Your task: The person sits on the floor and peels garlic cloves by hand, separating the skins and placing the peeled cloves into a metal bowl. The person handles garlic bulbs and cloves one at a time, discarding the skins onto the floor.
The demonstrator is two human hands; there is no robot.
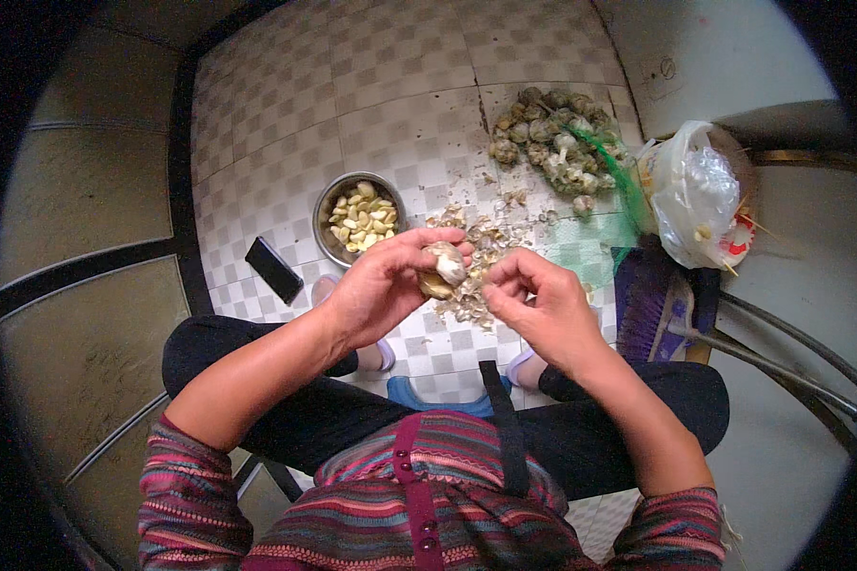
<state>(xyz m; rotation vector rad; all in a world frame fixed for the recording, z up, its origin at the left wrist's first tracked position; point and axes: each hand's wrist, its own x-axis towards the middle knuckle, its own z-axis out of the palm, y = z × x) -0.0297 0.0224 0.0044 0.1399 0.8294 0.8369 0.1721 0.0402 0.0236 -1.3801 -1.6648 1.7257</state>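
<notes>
My left hand [389, 282] holds a garlic bulb [448, 265] between its thumb and fingers, and its papery skin is partly loose. Just to the right is my right hand [535, 303], its thumb and forefinger bent close together; whether a bit of skin is between them I cannot tell. Beneath both hands, loose garlic skins [489, 239] lie scattered on the tiled floor. A steel bowl [319, 223] of peeled garlic cloves [363, 218] stands beyond my left hand. Farther off at the right is a heap of whole garlic bulbs [550, 135], partly over a green mesh bag [614, 178].
A black phone [274, 270] lies on the floor left of the bowl. At the right stand a bin lined with a white plastic bag [693, 200] and a purple broom [650, 321] beside a cabinet. A blue stool edge [435, 405] shows between my legs.
</notes>
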